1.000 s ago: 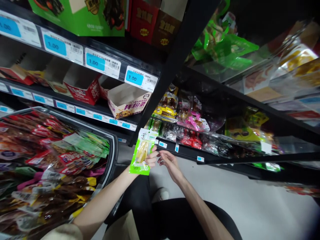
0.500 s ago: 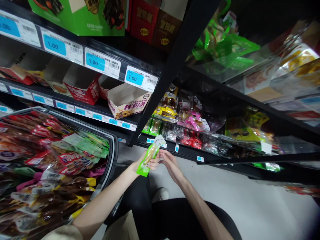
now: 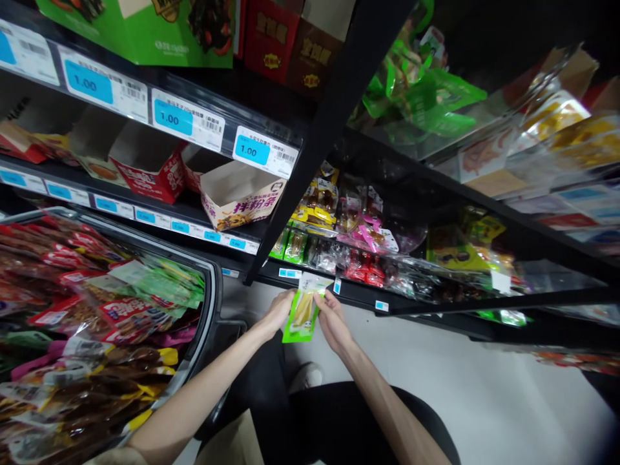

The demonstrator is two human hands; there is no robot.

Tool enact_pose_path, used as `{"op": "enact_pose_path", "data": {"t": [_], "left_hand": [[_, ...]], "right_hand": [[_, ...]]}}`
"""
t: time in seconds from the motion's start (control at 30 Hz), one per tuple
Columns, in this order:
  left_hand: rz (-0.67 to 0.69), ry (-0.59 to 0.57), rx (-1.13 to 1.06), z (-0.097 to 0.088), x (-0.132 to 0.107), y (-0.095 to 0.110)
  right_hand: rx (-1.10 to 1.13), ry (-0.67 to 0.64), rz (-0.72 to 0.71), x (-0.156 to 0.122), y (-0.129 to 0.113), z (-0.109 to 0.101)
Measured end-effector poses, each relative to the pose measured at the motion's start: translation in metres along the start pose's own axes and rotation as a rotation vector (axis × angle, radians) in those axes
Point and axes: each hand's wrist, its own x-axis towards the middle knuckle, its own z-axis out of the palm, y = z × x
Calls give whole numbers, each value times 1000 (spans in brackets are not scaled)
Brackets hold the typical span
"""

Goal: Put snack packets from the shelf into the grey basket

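A green-edged snack packet [image 3: 304, 312] with a clear front and pale yellowish food inside is held between my two hands, just above floor level in front of the lower shelves. My left hand [image 3: 281, 309] grips its left edge, with some fingers hidden behind it. On the right edge, my right hand [image 3: 332, 316] pinches the packet with the thumb on its front. Similar green packets [image 3: 294, 245] stand on the low shelf beyond my hands.
At left is a basket [image 3: 213, 290] filled with colourful snack packets. Shelves with price tags [image 3: 188, 121] and open cardboard boxes [image 3: 245, 197] rise above it. A black post [image 3: 310, 142] divides them from shelves of bagged snacks on the right. Pale floor [image 3: 411, 361] shows below.
My right hand has closed on the packet's right edge. The packet has turned more upright with its front facing me, and my left hand has shifted to its left edge. The view has moved slightly.
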Motion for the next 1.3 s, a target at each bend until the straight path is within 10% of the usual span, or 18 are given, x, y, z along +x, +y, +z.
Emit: {"op": "enact_pose_path", "data": {"t": [0.17, 0.57, 0.77, 1.0, 1.3], "left_hand": [[77, -16, 103, -2, 0, 0], [84, 217, -105, -1, 9, 2], [-47, 97, 53, 1, 13, -7], [53, -26, 542, -1, -2, -25], [-155, -179, 1211, -6, 5, -50]], "right_hand": [[4, 186, -24, 8, 7, -13], [-139, -84, 242, -1, -3, -1], [-66, 87, 215, 5, 1, -13], [-83, 102, 208, 34, -8, -26], [-61, 254, 113, 109, 10, 19]]}}
